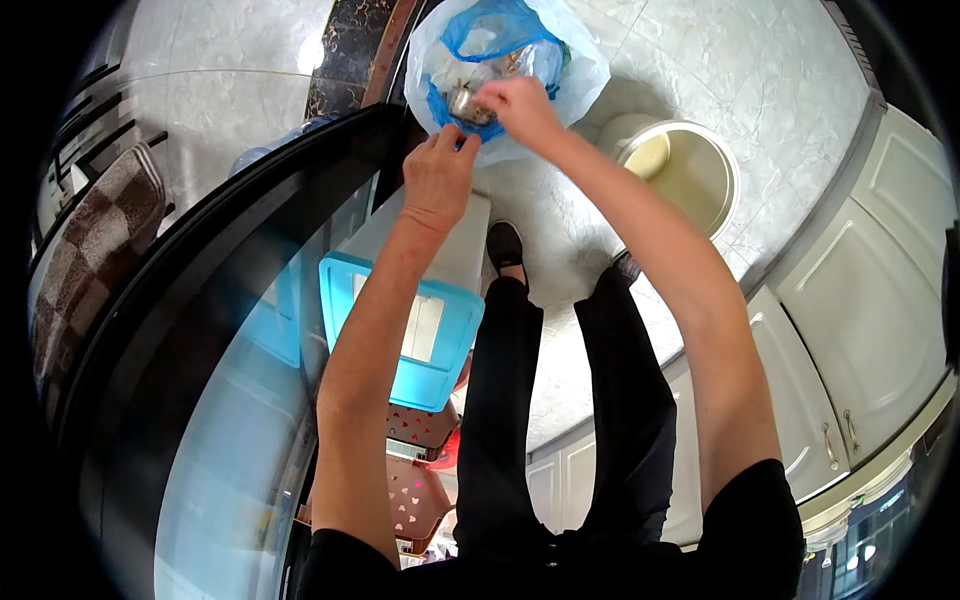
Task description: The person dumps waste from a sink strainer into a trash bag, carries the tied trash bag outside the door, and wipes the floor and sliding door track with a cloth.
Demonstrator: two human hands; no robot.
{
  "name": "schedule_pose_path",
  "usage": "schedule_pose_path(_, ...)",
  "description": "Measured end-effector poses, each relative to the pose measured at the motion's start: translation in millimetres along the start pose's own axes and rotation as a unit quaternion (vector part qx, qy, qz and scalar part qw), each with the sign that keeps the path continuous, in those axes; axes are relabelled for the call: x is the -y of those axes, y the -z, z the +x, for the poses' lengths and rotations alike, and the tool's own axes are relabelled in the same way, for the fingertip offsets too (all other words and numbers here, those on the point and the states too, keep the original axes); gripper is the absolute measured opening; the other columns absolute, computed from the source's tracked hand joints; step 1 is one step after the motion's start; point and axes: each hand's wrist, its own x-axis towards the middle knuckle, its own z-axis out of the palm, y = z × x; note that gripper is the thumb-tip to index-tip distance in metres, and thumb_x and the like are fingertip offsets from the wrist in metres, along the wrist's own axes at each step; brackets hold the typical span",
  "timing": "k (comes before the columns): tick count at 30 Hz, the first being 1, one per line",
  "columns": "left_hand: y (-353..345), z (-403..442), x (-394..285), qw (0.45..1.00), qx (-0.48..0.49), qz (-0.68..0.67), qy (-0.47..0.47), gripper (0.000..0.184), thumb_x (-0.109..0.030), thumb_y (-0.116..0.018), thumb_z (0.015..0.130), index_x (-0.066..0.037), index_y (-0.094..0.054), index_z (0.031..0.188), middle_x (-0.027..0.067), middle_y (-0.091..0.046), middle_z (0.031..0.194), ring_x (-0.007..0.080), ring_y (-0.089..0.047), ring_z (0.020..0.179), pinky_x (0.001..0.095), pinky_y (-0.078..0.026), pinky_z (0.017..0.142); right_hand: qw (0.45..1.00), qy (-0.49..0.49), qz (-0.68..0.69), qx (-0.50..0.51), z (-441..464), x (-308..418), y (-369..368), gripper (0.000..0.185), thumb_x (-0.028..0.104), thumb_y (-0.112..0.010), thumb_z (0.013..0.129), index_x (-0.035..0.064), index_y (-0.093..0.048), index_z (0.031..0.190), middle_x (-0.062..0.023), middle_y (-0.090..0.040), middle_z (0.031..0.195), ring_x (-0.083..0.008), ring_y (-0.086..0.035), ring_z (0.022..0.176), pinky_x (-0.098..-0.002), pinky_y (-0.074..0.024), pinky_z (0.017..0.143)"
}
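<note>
At the top, a translucent white bin liner (592, 75) stands wide-mouthed on the floor. Within it sits a blue plastic bag (475, 22) holding mixed rubbish (470, 104). My left hand (437, 172) is at the near-left rim, its fingertips pinched on the edge of the blue bag. Over the bag's opening reaches my right hand (522, 108), slightly blurred, fingers curled together beside the rubbish. What its fingers hold, if anything, is hidden.
Right of the liner stands a white bucket (735, 180) with a pale item inside. A storage box with a blue lid (402, 388) is below my left forearm. A dark glass-fronted door (230, 430) fills the left; white cabinets (850, 300) line the right.
</note>
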Motion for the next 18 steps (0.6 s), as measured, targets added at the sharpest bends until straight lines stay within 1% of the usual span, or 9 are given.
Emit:
schedule_pose_path(2,-3.4,-0.3,1.5,1.000,-0.005,-0.011,0.008,0.021,-0.001,-0.060,0.069,-0.010,-0.064,0.087,0.0046,-0.056,0.081,0.0232,-0.060,0.073,0.0345,-0.049,0.060,0.980,-0.131,0.150,0.014,10.0,-10.4,-7.2,0.017,0.020,-0.058,0.081,0.0085,-0.070,0.080,-0.0153,-0.065,0.080,-0.0310,-0.062,0.078,-0.0392,-0.0494,0.071)
schedule_pose_path(4,-7.1,-2.7,0.4,1.000,-0.008,-0.022,0.012,0.021,-0.001,-0.060,0.069,-0.010,-0.064,0.088,0.0050,-0.057,0.082,0.0238,-0.060,0.074,0.0348,-0.049,0.061,0.961,-0.277,-0.018,-0.017,12.4,-26.2,-22.4,0.028,0.030,-0.054,0.084,0.0066,-0.070,0.080,-0.0162,-0.066,0.084,-0.0351,-0.062,0.078,-0.0417,-0.0487,0.072)
schedule_pose_path(7,-11.0,-8.7,2.4,0.999,-0.021,-0.034,0.002,0.017,-0.004,-0.058,0.070,-0.008,-0.062,0.085,0.0071,-0.053,0.083,0.0246,-0.059,0.072,0.0346,-0.049,0.060,0.945,-0.294,0.091,-0.113,13.8,-26.2,-38.2,0.034,0.033,-0.051,0.086,0.0057,-0.070,0.079,-0.0166,-0.066,0.085,-0.0364,-0.062,0.080,-0.0440,-0.0477,0.074)
schedule_pose_path(11,-14.4,-10.1,-1.2,0.997,-0.031,-0.071,0.013,0.017,-0.007,-0.065,0.069,-0.006,-0.062,0.087,0.0083,-0.055,0.084,0.0264,-0.058,0.073,0.0349,-0.049,0.061,0.966,-0.237,-0.105,0.009,18.8,-66.0,-49.8,0.034,0.030,-0.048,0.089,0.0012,-0.067,0.088,-0.0216,-0.063,0.092,-0.0324,-0.062,0.071,-0.0409,-0.0488,0.065)
schedule_pose_path(12,-15.0,-13.4,-3.8,0.994,-0.032,-0.101,0.039,0.018,-0.009,-0.068,0.070,-0.006,-0.062,0.087,0.0088,-0.055,0.084,0.0273,-0.057,0.073,0.0348,-0.049,0.062,0.894,-0.395,0.203,-0.064,24.3,-56.2,-48.2,0.036,0.030,-0.049,0.090,-0.0026,-0.063,0.095,-0.0233,-0.063,0.087,-0.0325,-0.062,0.067,-0.0417,-0.0492,0.058)
schedule_pose_path(13,-16.2,-17.2,-6.8,0.993,-0.029,-0.102,0.042,0.018,-0.009,-0.068,0.070,-0.006,-0.062,0.087,0.0088,-0.055,0.084,0.0273,-0.057,0.073,0.0348,-0.049,0.062,0.893,-0.398,0.203,-0.062,22.6,-46.6,-39.9,0.036,0.030,-0.049,0.090,-0.0026,-0.063,0.095,-0.0233,-0.063,0.087,-0.0325,-0.062,0.067,-0.0417,-0.0492,0.058)
schedule_pose_path(15,-18.0,-19.1,-9.4,0.944,-0.034,-0.236,0.227,0.023,-0.015,-0.072,0.072,-0.004,-0.060,0.089,0.0087,-0.057,0.086,0.0273,-0.058,0.073,0.0346,-0.048,0.064,0.921,-0.385,-0.039,-0.047,19.9,-36.1,-27.9,0.034,0.027,-0.049,0.091,-0.0047,-0.061,0.096,-0.0188,-0.063,0.081,-0.0296,-0.060,0.059,-0.0401,-0.0472,0.048)
schedule_pose_path(16,-19.7,-18.1,-9.2,0.944,-0.035,-0.235,0.227,0.023,-0.015,-0.072,0.072,-0.004,-0.060,0.089,0.0087,-0.057,0.086,0.0273,-0.058,0.073,0.0346,-0.048,0.064,0.895,-0.437,0.062,-0.071,20.0,-32.6,-30.7,0.036,0.031,-0.050,0.090,-0.0030,-0.059,0.098,-0.0223,-0.062,0.101,-0.0349,-0.062,0.083,-0.0424,-0.0513,0.064)
schedule_pose_path(18,-27.6,-15.9,-8.7,0.761,-0.086,-0.423,0.484,0.034,-0.021,-0.073,0.076,0.002,-0.058,0.096,0.0115,-0.060,0.087,0.0231,-0.060,0.072,0.0342,-0.049,0.062,0.851,-0.477,0.201,-0.086,18.0,-20.3,-26.1,0.033,0.027,-0.048,0.090,-0.0025,-0.058,0.101,-0.0197,-0.062,0.098,-0.0325,-0.062,0.079,-0.0409,-0.0507,0.057)
